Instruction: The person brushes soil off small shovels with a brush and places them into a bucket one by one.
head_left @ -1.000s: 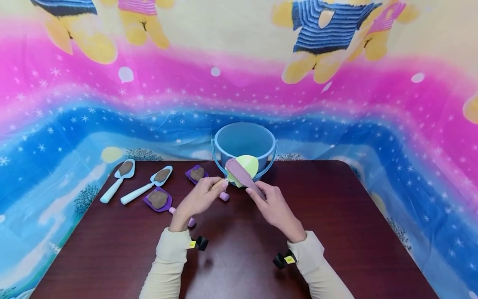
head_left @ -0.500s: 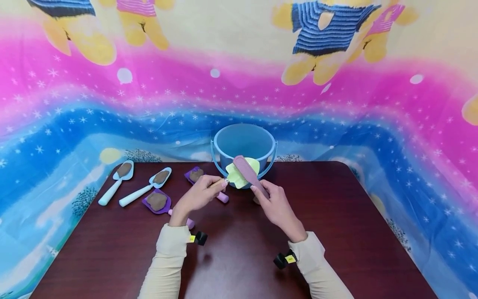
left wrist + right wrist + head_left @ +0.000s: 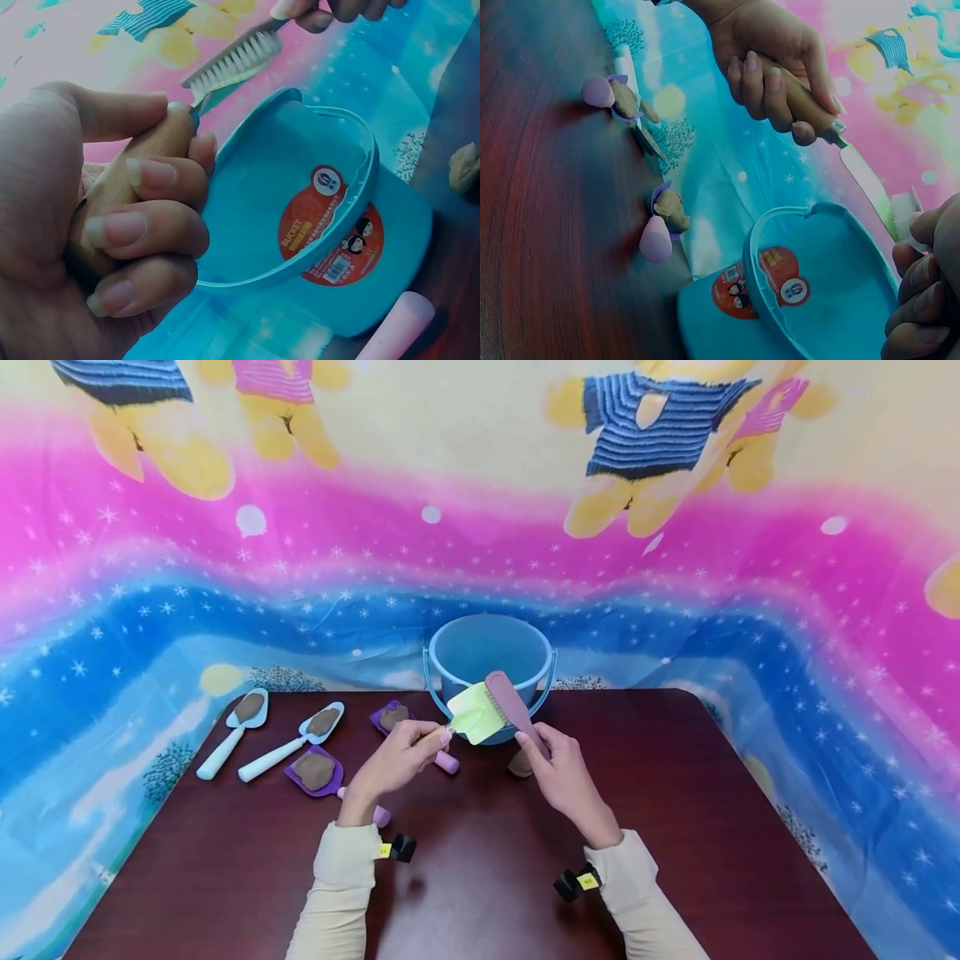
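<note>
Printed cloth backdrop in pink, blue and cream, with snowflakes and bears in striped clothes, hung behind a dark red-brown, glossy table. At the table's far edge stood a light-blue plastic bucket, upright, mouth up, a red label on its side.

Left hand: four fingers curled round the bare wooden handle of a small yellow-green flat-bladed shovel, thumb laid along the wood, grip closed. Blade was held up off the table, in front of the bucket's near side as seen from the head.

Right hand: thumb and fingers closed on the handle of a dusty-pink brush with white bristles. Its head slanted across the blade's right edge, bristles touching the blade.

Below the brush, near the right hand, a brown clay-like lump lay on the table.

Left part of table: two pale-blue scoops with whitish handles, one outermost, the other beside it, each bearing a brown lump. Two purple shovels with pink handles, one nearer, one farther back and partly hidden by the left hand, also bore lumps.

Both sleeves cream.
</note>
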`<state>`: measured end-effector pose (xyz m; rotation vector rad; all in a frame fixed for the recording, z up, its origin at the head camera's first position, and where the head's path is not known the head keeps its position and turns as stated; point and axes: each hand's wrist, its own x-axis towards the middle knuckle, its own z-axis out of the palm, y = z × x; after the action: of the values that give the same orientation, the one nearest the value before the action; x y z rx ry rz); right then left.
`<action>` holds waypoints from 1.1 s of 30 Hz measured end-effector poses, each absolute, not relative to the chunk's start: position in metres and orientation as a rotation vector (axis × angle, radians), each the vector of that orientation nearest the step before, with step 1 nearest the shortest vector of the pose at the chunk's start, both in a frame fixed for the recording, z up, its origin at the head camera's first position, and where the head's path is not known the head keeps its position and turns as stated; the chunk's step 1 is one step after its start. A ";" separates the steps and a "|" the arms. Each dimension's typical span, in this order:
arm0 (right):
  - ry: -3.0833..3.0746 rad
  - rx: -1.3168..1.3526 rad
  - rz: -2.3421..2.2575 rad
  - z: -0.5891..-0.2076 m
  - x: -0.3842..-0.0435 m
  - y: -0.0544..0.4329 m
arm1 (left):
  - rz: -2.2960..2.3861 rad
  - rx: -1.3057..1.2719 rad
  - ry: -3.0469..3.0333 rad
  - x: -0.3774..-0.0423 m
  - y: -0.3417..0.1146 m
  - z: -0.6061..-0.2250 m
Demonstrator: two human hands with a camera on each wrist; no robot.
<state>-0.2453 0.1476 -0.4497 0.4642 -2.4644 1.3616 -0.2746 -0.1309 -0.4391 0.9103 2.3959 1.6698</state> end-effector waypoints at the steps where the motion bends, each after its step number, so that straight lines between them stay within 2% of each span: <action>1: -2.467 0.460 1.363 -0.451 -0.245 0.148 | 1.672 0.909 2.396 -0.274 -0.131 -0.440; 18: -2.453 0.319 1.372 -0.452 -0.246 0.159 | 1.716 0.900 2.371 -0.276 -0.131 -0.449; 33: -2.456 0.634 1.369 -0.448 -0.232 0.127 | 1.651 0.879 2.418 -0.280 -0.123 -0.447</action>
<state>-0.2324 0.1273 -0.4477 0.6340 -2.4559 1.3687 -0.2797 -0.1230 -0.4472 0.8794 2.4179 1.6514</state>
